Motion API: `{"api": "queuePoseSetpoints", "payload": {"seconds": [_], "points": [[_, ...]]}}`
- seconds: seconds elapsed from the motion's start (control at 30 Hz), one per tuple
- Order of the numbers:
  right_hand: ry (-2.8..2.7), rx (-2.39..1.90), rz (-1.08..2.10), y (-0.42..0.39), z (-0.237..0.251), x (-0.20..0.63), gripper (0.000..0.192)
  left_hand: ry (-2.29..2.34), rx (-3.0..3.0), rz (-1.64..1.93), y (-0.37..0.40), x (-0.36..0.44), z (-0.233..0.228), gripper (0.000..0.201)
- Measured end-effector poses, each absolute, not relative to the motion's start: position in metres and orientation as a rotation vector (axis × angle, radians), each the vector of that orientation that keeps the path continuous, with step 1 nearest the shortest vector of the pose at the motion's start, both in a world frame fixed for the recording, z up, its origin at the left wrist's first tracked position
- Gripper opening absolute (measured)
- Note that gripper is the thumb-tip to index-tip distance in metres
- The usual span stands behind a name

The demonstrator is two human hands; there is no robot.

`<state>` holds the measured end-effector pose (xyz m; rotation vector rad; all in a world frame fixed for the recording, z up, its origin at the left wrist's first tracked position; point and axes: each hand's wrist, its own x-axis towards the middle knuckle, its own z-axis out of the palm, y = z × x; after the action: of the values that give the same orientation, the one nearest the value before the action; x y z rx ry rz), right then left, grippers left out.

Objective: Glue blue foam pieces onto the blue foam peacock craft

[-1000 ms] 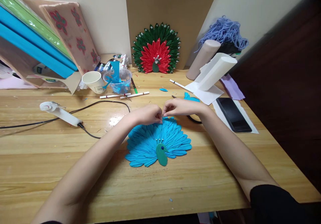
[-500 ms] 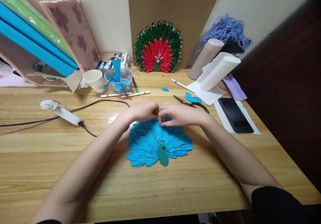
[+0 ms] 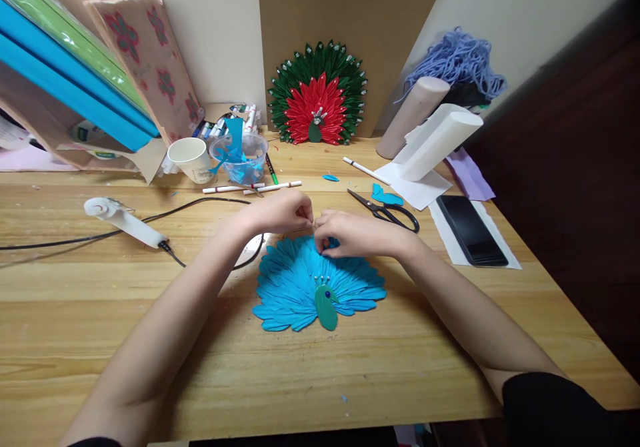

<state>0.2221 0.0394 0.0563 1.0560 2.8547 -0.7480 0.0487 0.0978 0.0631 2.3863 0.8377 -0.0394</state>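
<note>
A blue paper peacock (image 3: 287, 287) with a fan of layered feathers lies flat on the table in front of me. Its green body (image 3: 327, 308) has a blue bead eye and small pins as a crest. My left hand (image 3: 287, 212) is closed in a pinch just above the far edge of the fan. Beside it, almost touching, my right hand (image 3: 345, 233) is curled over the top feathers with thumb and fingers together. Whatever sits between the fingertips is too small or hidden to make out.
A glue gun (image 3: 125, 223) with a black cord lies at left. Black scissors (image 3: 383, 211), blue scraps (image 3: 387, 195) and a phone (image 3: 471, 230) are at right. Behind stand a paper cup (image 3: 191, 161), a plastic bowl (image 3: 247, 160) of blue scraps and a red-green peacock (image 3: 315, 100).
My left hand has lifted slightly up and away from the feathers. The right hand has tilted lower over the fan. The peacock stays where it was.
</note>
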Motion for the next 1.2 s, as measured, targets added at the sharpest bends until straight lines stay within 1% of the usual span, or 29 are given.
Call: {"api": "queuePoseSetpoints", "payload": {"seconds": [0.27, 0.57, 0.73, 0.87, 1.03, 1.13, 1.2], "points": [[2.875, 1.024, -0.759, 0.039, 0.054, 0.222, 0.014, 0.897, 2.405, -0.025, 0.097, 0.044, 0.074, 0.017], [2.883, 1.105, -0.783, 0.041, 0.061, 0.228, 0.013, 0.907, 2.422, -0.019, 0.099, 0.042, 0.072, 0.018], [2.85, 1.389, -0.68, 0.049, 0.075, 0.25, 0.012, 0.87, 2.416, -0.056, 0.097, 0.044, 0.067, 0.019], [2.754, 1.679, -0.519, 0.06, 0.076, 0.27, 0.013, 0.862, 2.372, -0.093, 0.088, 0.054, 0.054, 0.026], [2.475, 2.194, -0.229, 0.078, 0.062, 0.298, 0.014, 0.842, 2.333, -0.09, 0.078, 0.066, 0.041, 0.025], [2.366, 2.433, -0.173, 0.089, 0.051, 0.312, 0.015, 0.825, 2.313, -0.086, 0.079, 0.067, 0.038, 0.026], [2.371, 2.49, -0.186, 0.094, 0.043, 0.317, 0.015, 0.818, 2.295, -0.086, 0.08, 0.065, 0.037, 0.028]]}}
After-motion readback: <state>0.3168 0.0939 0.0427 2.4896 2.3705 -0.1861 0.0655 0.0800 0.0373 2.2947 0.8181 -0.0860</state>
